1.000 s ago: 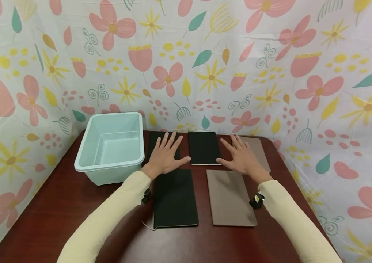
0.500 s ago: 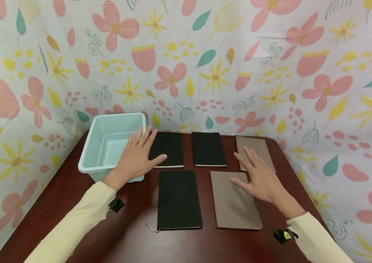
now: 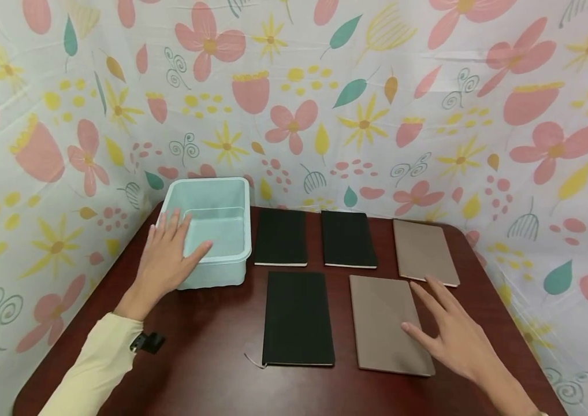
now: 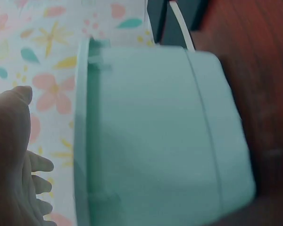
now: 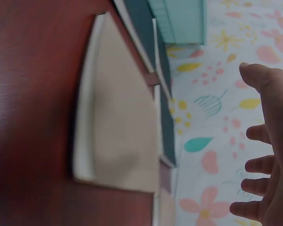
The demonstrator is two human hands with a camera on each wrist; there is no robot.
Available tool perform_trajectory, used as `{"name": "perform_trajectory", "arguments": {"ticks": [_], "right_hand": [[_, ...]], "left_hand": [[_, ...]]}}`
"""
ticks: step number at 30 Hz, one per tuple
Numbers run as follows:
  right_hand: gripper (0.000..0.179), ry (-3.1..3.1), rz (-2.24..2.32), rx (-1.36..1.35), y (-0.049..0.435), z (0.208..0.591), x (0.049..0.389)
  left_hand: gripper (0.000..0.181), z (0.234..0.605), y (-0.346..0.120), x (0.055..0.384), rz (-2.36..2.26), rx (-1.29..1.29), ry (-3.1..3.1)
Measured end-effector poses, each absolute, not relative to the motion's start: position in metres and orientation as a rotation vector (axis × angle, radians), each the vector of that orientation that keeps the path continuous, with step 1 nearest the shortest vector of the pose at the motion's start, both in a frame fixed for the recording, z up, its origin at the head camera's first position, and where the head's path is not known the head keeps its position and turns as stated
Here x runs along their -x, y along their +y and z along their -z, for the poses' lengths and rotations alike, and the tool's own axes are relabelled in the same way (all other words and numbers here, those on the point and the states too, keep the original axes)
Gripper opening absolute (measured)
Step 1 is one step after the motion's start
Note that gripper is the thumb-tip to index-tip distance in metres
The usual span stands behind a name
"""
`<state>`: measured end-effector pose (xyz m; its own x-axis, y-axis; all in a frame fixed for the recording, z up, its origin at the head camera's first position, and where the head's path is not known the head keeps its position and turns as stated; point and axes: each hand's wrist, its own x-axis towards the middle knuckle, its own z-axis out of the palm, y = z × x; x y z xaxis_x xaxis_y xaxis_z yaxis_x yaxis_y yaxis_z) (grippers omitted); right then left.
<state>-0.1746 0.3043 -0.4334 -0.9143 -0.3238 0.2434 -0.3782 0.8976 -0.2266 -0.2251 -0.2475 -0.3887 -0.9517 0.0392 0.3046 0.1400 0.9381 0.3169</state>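
The left grip [image 3: 166,254] has drifted near the pale-blue rectangular plastic tub [image 3: 223,274], the right grip [image 3: 457,332] near the closer rectangular taupe notebook [image 3: 384,323] right of it, both spread and empty, so nothing's held.

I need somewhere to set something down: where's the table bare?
Bare table lies in front of the light-blue bin, left of the front black notebook, and on the near side of the front brown notebook. Crowded: the three back notebooks, narrowly spaced.
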Motion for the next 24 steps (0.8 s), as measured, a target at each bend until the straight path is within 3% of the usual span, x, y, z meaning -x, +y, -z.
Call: {"name": "perform_trajectory", "arguments": {"ticks": [9,24], "right_hand": [[0.08,-2.992,-0.453,-0.373,0.317,0.453,0.153],[0.081,-3.045,-0.513,-0.239,0.317,0.466,0.133]], "left_hand": [[0.084,0.411,-0.278,0.205,0.578,0.024,-2.779],[0.088,0.426,-0.284,0.2,0.656,-0.075,-2.793]]}}
